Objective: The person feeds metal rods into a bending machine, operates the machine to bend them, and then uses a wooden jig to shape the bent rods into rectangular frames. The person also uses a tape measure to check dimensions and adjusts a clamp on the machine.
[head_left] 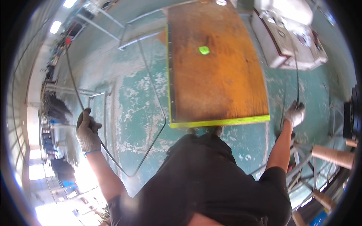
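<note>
My left hand [88,132], in a pale knitted work glove, is closed around a thin dark rod [75,84]. Below that hand the rod seems to bend round in a curve [130,176] and run back up toward the far side. On the right, my gloved right hand [295,113] grips another thin dark rod [297,81], which stretches away from me. Whether both are one piece, I cannot tell. Between my hands stands a worn wooden tabletop [215,86] with yellow-green edging. A small bright green item [204,50], perhaps a tape measure, lies on it.
Beyond the table at the right is a white bulky container [275,49] with loose items on top. Cardboard tubes [332,156] rest on a metal rack at the right. Metal frames [122,41] stand at the far left, over a worn green floor [139,98].
</note>
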Action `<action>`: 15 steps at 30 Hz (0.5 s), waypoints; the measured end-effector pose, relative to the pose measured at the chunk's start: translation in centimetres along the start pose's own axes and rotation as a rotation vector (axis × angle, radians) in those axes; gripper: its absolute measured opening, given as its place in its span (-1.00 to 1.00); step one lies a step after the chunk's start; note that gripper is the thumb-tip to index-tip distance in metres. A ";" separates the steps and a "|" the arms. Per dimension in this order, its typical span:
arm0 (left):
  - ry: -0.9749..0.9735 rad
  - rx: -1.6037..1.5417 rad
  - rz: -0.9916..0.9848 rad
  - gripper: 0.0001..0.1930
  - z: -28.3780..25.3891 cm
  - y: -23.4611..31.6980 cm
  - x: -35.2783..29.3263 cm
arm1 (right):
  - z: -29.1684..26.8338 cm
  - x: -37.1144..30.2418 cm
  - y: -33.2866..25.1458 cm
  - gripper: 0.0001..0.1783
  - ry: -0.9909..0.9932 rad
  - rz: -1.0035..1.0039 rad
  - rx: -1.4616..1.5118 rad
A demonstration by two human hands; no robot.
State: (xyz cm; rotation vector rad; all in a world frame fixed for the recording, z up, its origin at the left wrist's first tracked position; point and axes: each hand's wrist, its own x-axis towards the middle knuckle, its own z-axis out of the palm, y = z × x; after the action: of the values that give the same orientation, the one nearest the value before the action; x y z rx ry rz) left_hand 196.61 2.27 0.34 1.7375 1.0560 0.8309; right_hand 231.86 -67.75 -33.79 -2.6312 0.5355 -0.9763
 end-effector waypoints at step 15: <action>-0.399 -0.562 0.129 -0.66 -2.5 15.9 -2.3 | 2.1 -28.8 -41.6 -0.39 -1.237 0.109 1.303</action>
State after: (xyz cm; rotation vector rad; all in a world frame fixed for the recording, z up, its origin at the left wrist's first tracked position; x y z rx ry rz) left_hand 198.21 -2.45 15.84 1.4102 0.3937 0.7293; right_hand 223.13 -17.90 -35.62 -1.4576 -0.2419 0.4019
